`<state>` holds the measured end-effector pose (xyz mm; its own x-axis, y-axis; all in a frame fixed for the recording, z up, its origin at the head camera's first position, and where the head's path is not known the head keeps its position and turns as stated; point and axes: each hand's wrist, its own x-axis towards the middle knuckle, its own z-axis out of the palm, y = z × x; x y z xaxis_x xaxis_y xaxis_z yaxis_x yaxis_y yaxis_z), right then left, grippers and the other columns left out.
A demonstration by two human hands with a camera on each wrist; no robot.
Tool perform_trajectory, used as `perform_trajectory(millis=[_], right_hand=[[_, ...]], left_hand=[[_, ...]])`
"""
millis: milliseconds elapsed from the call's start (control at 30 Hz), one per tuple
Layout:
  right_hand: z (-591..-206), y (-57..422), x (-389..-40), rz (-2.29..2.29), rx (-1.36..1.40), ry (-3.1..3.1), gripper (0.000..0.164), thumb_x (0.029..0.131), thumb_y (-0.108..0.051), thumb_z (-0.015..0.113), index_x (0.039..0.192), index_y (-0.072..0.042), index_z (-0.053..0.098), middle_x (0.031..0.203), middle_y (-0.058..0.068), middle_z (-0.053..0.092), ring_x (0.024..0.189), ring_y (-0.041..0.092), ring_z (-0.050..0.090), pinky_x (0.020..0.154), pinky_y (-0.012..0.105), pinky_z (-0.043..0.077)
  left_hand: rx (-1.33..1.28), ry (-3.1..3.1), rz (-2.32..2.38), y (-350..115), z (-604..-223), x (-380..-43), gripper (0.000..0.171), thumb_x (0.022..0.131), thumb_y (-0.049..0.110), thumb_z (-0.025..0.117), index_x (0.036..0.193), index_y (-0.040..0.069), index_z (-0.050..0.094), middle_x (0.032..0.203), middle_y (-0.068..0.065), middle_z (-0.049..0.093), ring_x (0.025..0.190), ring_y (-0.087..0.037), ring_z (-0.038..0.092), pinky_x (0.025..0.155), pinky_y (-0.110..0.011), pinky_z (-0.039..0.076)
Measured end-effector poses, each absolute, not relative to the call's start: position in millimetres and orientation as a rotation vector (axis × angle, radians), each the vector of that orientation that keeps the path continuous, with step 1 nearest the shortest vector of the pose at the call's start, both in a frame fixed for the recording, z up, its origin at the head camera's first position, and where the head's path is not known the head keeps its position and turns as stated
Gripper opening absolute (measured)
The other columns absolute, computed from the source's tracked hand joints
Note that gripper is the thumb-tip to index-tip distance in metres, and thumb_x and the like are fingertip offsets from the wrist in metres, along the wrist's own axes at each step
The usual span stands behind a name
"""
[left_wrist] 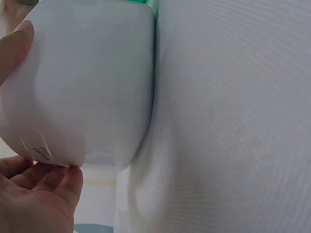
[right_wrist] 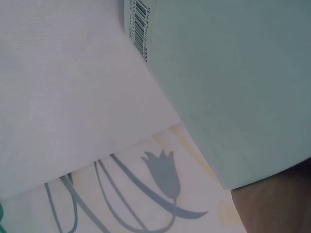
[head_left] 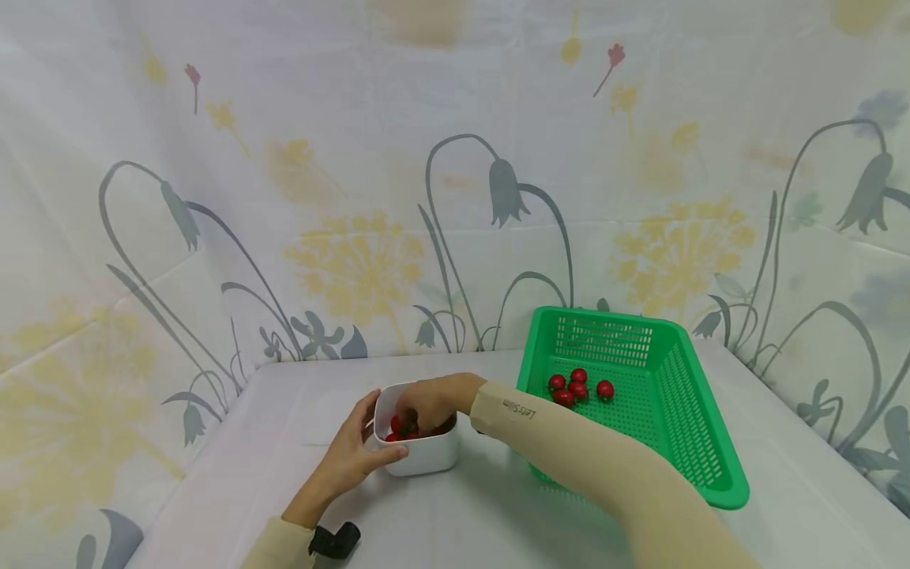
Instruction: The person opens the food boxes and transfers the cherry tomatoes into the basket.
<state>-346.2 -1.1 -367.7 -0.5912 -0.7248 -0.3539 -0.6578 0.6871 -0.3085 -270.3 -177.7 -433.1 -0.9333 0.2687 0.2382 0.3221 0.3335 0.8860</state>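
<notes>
A white plastic box with rounded corners stands on the table, cherry tomatoes inside it. My left hand grips the box from the left, thumb over the near rim side and fingers round the far side. In the left wrist view the fingertips press on the box wall. My right hand reaches down into the box from the right, fingers pointing at the tomatoes. Its fingertips are hidden inside, and I cannot tell whether they hold a tomato. The right wrist view shows the box's outer wall with a barcode label.
To the right, a green perforated basket holds several cherry tomatoes near its left side. My right forearm passes in front of the basket's near left corner. A flower-print cloth hangs behind the white table.
</notes>
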Motion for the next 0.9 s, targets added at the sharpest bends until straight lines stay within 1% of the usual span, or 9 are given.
perform_trajectory(millis=[200, 367, 467, 667, 900], right_hand=[[-367.3, -0.6, -346.6, -0.211, -1.092, 2.441, 0.018, 0.082, -0.001, 0.068, 0.090, -0.017, 0.067, 0.082, -0.007, 0.061, 0.075, 0.011, 0.053, 0.063, 0.024, 0.049], [-367.6, 0.0, -346.8, -0.232, -1.087, 2.435, 0.020, 0.083, -0.001, 0.068, 0.094, -0.018, 0.069, 0.085, -0.008, 0.062, 0.078, 0.011, 0.054, 0.068, 0.023, 0.050], [-367.5, 0.1, -346.3, -0.229, -1.093, 2.432, 0.021, 0.083, 0.000, 0.067, 0.092, -0.019, 0.069, 0.083, -0.008, 0.062, 0.077, 0.011, 0.054, 0.068, 0.023, 0.050], [-369.6, -2.3, -346.1, -0.174, -1.200, 2.424, 0.024, 0.082, 0.003, 0.064, 0.084, -0.020, 0.067, 0.076, -0.007, 0.060, 0.072, 0.009, 0.051, 0.061, 0.022, 0.046], [-372.0, -5.3, -346.5, -0.041, -1.303, 2.449, 0.023, 0.083, 0.002, 0.064, 0.086, -0.021, 0.065, 0.078, -0.011, 0.059, 0.073, 0.007, 0.051, 0.063, 0.018, 0.045]], left_hand=[[-0.568, -2.519, -1.704, -177.5, -432.7, -270.3, 0.102, 0.074, 0.021, 0.083, 0.151, 0.004, 0.018, 0.153, -0.014, 0.029, 0.140, -0.028, 0.028, 0.112, -0.043, 0.027], [-0.571, -2.517, -1.707, -177.4, -432.3, -270.5, 0.101, 0.074, 0.021, 0.084, 0.150, 0.006, 0.019, 0.152, -0.014, 0.029, 0.140, -0.028, 0.028, 0.112, -0.042, 0.027], [-0.574, -2.513, -1.711, -177.4, -432.2, -270.7, 0.101, 0.074, 0.020, 0.084, 0.150, 0.007, 0.019, 0.152, -0.013, 0.030, 0.140, -0.028, 0.029, 0.112, -0.042, 0.027], [-0.558, -2.516, -1.705, -177.7, -432.8, -270.4, 0.101, 0.074, 0.020, 0.084, 0.150, 0.006, 0.020, 0.151, -0.013, 0.031, 0.139, -0.027, 0.030, 0.112, -0.043, 0.027], [-0.566, -2.507, -1.704, -177.2, -433.5, -269.8, 0.100, 0.074, 0.020, 0.084, 0.150, 0.006, 0.021, 0.151, -0.013, 0.032, 0.139, -0.027, 0.030, 0.112, -0.042, 0.028]])
